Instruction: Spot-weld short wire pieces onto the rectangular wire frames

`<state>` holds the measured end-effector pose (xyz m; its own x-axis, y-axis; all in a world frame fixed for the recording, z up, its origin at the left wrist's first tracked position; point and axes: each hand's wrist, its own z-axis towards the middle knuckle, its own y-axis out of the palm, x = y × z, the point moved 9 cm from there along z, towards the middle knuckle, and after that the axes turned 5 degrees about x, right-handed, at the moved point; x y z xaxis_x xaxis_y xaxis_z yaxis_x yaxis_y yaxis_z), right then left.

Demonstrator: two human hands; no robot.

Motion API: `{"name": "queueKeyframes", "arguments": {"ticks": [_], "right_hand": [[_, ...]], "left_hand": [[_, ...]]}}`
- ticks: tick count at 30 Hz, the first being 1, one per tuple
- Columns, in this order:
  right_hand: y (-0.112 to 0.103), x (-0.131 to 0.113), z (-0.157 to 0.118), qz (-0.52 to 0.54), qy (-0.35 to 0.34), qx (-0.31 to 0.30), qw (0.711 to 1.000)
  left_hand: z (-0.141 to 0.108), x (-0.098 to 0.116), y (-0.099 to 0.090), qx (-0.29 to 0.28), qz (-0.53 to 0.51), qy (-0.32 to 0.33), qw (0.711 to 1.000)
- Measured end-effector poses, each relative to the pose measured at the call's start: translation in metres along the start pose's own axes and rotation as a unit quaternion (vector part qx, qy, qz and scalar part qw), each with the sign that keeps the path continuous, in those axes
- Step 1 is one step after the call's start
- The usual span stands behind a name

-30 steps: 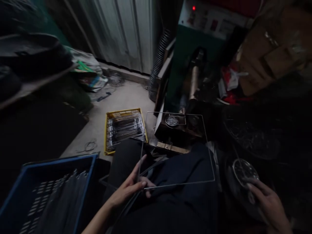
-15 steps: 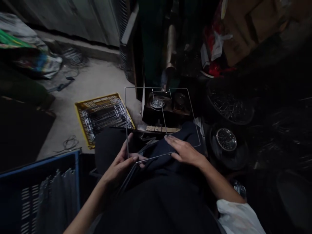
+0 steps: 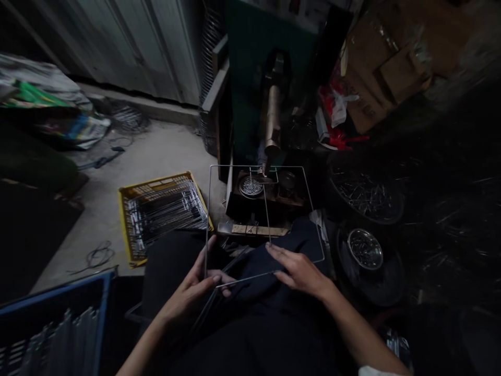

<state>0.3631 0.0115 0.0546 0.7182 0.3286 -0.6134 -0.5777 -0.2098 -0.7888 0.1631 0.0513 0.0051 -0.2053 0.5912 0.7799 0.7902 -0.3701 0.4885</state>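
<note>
A thin rectangular wire frame (image 3: 250,278) is held over my lap, its far side reaching the welding-like machine's metal tip (image 3: 263,169). My left hand (image 3: 199,284) grips the frame's near left corner between thumb and fingers. My right hand (image 3: 297,269) holds the near side of the frame, with its fingertips at the end of a middle wire (image 3: 266,214) that runs away toward the machine. A small U-shaped wire shows at the far side, above a round dish of small metal parts (image 3: 251,186). More loose wires (image 3: 207,308) lie across my lap under my left hand.
A yellow crate (image 3: 124,224) of wire pieces stands on the floor at left, a blue crate (image 3: 105,303) of metal strips nearer. At right are a dark basin (image 3: 395,211) of wire parts and a metal bowl (image 3: 365,249). Cardboard (image 3: 368,99) lies at the back right.
The view has tilted upward, so the machine, crates and hands sit lower in the picture. Both hands keep their hold on the wire frame, which stays at the machine.
</note>
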Motion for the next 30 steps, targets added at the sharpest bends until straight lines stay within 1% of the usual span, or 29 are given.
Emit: {"name": "queueKeyframes", "arguments": {"ticks": [4, 10, 15, 20, 25, 30], "right_hand": [[-0.005, 0.001, 0.002, -0.005, -0.007, 0.014, 1.0], [-0.01, 0.005, 0.008, -0.01, 0.0, 0.022, 1.0], [-0.011, 0.006, 0.012, -0.006, -0.005, 0.024, 1.0], [-0.01, 0.007, 0.011, -0.005, -0.005, 0.025, 1.0], [-0.012, 0.007, 0.01, -0.005, -0.003, 0.026, 1.0], [-0.013, 0.008, 0.014, -0.009, 0.003, 0.026, 1.0]], "left_hand": [[0.005, 0.005, 0.002, 0.002, -0.003, 0.007, 1.0], [0.012, 0.007, -0.002, 0.014, 0.008, 0.012, 1.0], [0.017, 0.011, -0.003, 0.005, 0.003, 0.022, 1.0], [0.016, 0.013, -0.001, -0.014, 0.016, 0.021, 1.0], [0.012, 0.01, -0.002, 0.016, -0.009, -0.009, 1.0], [0.016, 0.013, -0.003, 0.024, 0.013, -0.005, 1.0]]}}
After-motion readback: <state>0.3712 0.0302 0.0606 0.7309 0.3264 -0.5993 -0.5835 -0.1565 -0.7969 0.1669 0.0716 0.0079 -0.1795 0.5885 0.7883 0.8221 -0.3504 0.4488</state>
